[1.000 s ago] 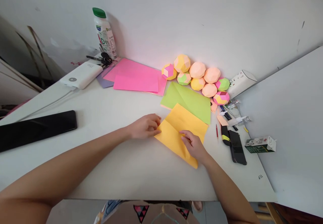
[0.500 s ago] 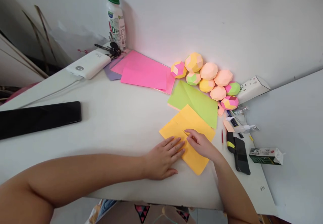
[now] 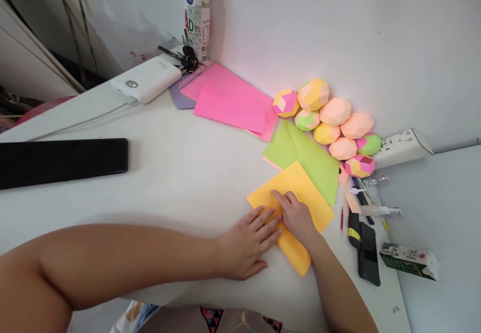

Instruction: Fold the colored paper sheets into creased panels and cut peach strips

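A yellow sheet of paper (image 3: 314,204) lies flat on the white table, turned at an angle, with its left side folded over. My left hand (image 3: 246,245) rests palm down at the sheet's lower left edge, fingers spread and pressing on it. Over the middle of the sheet is my right hand (image 3: 298,218), its index finger stretched out onto the paper and the other fingers bent. Nothing is held in it. Behind the yellow sheet, partly under it, lies a creased green sheet (image 3: 310,157).
Folded paper balls (image 3: 335,111) stand along the wall, with pink sheets (image 3: 229,102) to their left. A black phone (image 3: 63,162), a white power bank (image 3: 148,80) with keys (image 3: 189,60) and a bottle (image 3: 197,20) are on the left. Pens, a cutter (image 3: 353,229) and a carton (image 3: 409,261) lie right.
The view has shifted. My right index finger has straightened and slid toward the upper left across the yellow paper. My left hand still presses the sheet.
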`<state>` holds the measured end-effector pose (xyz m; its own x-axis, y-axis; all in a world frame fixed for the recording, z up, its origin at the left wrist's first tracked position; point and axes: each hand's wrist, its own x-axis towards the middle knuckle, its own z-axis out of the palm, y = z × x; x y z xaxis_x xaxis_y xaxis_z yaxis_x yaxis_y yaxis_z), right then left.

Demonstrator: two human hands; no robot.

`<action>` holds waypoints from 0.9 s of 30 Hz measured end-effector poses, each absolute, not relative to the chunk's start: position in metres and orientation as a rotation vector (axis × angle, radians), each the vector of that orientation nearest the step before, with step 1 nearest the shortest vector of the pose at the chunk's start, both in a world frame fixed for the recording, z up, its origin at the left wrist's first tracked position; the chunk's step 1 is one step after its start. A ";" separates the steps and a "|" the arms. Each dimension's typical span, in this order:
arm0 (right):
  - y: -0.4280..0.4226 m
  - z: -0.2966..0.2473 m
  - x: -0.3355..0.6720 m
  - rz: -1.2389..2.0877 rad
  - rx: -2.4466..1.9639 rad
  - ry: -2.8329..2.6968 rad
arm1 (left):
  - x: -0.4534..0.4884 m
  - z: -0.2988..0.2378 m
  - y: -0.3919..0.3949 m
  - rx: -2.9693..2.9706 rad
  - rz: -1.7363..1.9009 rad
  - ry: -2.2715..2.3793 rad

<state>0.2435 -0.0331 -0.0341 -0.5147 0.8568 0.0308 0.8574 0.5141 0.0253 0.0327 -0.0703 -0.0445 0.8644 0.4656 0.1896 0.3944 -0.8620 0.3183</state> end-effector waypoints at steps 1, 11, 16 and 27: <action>-0.031 -0.033 0.244 -0.044 -1.525 -2.742 | 0.032 -0.045 -0.070 2.763 0.379 0.666; -0.031 -0.030 0.244 0.035 -1.512 -2.775 | 0.032 -0.049 -0.070 2.747 0.414 0.718; -0.029 -0.030 0.246 0.041 -1.499 -2.780 | 0.032 -0.050 -0.070 2.727 0.433 0.741; -0.027 -0.024 0.245 0.132 -1.506 -2.845 | 0.031 -0.048 -0.071 2.690 0.401 0.772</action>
